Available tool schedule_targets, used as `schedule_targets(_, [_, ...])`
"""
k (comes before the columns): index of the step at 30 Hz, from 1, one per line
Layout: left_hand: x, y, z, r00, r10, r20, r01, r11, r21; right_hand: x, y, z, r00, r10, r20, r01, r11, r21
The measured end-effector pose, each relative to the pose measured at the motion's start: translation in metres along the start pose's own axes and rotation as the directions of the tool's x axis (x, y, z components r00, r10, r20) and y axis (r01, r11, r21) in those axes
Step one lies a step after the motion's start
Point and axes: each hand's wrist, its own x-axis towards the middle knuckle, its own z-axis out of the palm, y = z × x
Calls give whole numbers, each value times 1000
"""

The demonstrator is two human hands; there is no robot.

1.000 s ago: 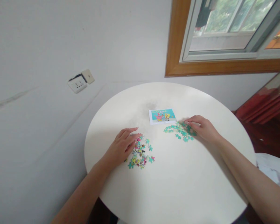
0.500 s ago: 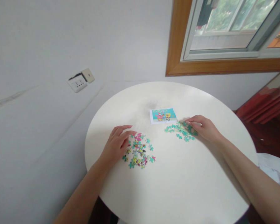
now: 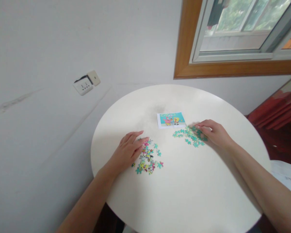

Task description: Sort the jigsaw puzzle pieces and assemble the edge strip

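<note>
On the round white table, a pile of mixed-colour jigsaw pieces (image 3: pixel 147 160) lies at the left. My left hand (image 3: pixel 129 150) rests over the pile's upper left edge, fingers stretched out and apart, covering some pieces. Farther right is a second spread of mostly green jigsaw pieces (image 3: pixel 195 139). Above its right side is my right hand (image 3: pixel 212 131), with thumb and index finger pinched together. Whatever may be between those fingertips is too small to make out. A picture card (image 3: pixel 171 120) with cartoon figures lies flat just behind the green pieces.
The table (image 3: pixel 196 187) has a curved edge and stands near a white wall (image 3: pixel 135 42) with a socket (image 3: pixel 83 85). A wood-framed window (image 3: pixel 232 69) is at the upper right. Red cloth (image 3: pixel 276 108) hangs at the right.
My left hand has moved right, farther over the mixed pieces, and covers more of them. My right hand stays pinched above the green pieces. The whole view has shifted slightly.
</note>
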Motion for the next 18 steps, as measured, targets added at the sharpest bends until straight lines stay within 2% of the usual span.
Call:
schedule_targets(7, [0,0,-4,1000,-23,-12,23,1000,-21,1,-1,-1,1000,14,13,-14,1000,-5])
schedule_targets(15, [0,0,2,994,26,105,-21,999,-49,1,-3,-2,999,22,30,-23,999,22])
schedule_targets(18, [1,0,0,996,28,84,-23,998,-59,1,-3,-2,999,27,25,-28,999,15])
